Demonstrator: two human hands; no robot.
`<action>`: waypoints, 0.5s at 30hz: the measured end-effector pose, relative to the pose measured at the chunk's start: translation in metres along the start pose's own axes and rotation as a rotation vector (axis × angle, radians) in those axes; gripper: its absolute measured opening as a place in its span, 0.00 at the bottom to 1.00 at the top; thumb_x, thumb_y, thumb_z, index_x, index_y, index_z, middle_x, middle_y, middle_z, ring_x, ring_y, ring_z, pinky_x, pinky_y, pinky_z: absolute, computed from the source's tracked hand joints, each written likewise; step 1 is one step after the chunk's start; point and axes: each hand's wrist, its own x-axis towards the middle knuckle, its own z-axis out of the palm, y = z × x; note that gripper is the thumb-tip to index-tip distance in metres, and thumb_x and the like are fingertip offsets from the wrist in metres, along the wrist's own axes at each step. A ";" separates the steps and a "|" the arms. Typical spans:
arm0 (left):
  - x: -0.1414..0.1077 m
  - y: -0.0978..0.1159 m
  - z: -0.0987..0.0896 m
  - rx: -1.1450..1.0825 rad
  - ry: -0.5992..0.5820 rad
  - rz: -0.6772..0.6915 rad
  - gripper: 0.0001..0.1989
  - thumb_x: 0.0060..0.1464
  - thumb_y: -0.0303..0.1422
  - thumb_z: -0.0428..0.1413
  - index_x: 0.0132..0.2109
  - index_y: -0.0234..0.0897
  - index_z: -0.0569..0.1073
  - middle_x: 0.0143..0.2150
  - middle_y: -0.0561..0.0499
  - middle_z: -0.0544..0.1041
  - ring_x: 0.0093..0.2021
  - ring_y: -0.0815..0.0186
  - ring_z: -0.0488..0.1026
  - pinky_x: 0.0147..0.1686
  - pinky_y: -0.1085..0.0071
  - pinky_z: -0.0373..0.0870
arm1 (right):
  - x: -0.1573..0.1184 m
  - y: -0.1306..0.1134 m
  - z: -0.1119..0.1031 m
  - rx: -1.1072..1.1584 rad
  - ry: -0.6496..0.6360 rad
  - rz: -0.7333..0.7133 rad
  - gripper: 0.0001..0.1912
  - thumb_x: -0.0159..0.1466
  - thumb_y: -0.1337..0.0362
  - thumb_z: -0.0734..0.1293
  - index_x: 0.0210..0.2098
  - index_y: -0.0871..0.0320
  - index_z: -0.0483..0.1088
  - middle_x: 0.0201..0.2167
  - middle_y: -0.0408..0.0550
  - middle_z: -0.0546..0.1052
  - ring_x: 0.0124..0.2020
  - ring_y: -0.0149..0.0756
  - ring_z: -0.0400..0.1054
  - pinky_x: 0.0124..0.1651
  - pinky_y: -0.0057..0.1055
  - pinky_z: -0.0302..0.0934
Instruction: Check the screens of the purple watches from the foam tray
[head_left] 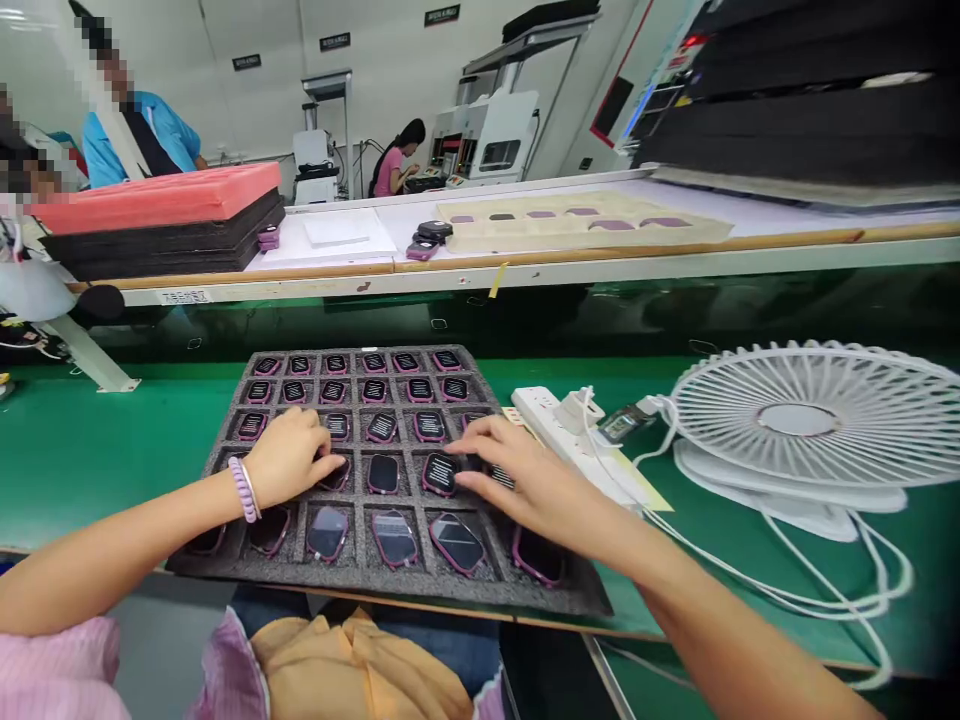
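Foam tray (359, 535) is laid flat on the green bench (150, 430), units seated in its pockets. Left hand (289, 455): fingers curled, thumb and forefinger near one unit (337, 477); grip can't be told. Right hand (525, 475): fingers parted at a lit unit (439, 474), no hold seen. Probably best handled by case edges, screens untouched. Reach is bounded ahead by the shelf (465, 284), rightward by fan (797, 419) and power strip (540, 410).

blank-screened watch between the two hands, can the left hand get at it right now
Probably yes: the watch lies uncovered in the tray, right next to the left hand, with apparently just a divider between them.
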 end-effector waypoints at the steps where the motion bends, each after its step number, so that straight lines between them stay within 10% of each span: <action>1: -0.003 -0.001 0.004 0.044 -0.031 -0.026 0.15 0.62 0.41 0.55 0.37 0.31 0.76 0.38 0.41 0.72 0.43 0.53 0.68 0.49 0.57 0.66 | 0.012 -0.010 0.006 -0.036 -0.052 -0.039 0.11 0.71 0.63 0.61 0.50 0.56 0.71 0.46 0.56 0.68 0.49 0.51 0.66 0.52 0.47 0.64; 7: -0.003 0.012 0.022 0.030 -0.003 -0.046 0.24 0.55 0.50 0.61 0.41 0.29 0.75 0.43 0.36 0.74 0.47 0.46 0.71 0.46 0.56 0.69 | 0.063 -0.040 0.054 -0.455 -0.191 -0.133 0.03 0.63 0.68 0.71 0.33 0.61 0.74 0.36 0.59 0.73 0.39 0.58 0.70 0.40 0.51 0.67; 15: 0.016 -0.006 -0.018 -0.900 0.125 -0.007 0.14 0.55 0.35 0.62 0.44 0.37 0.67 0.35 0.53 0.73 0.29 0.68 0.72 0.31 0.73 0.66 | 0.098 -0.032 0.030 0.172 -0.095 -0.107 0.07 0.59 0.64 0.65 0.26 0.52 0.62 0.25 0.46 0.71 0.25 0.45 0.66 0.28 0.37 0.63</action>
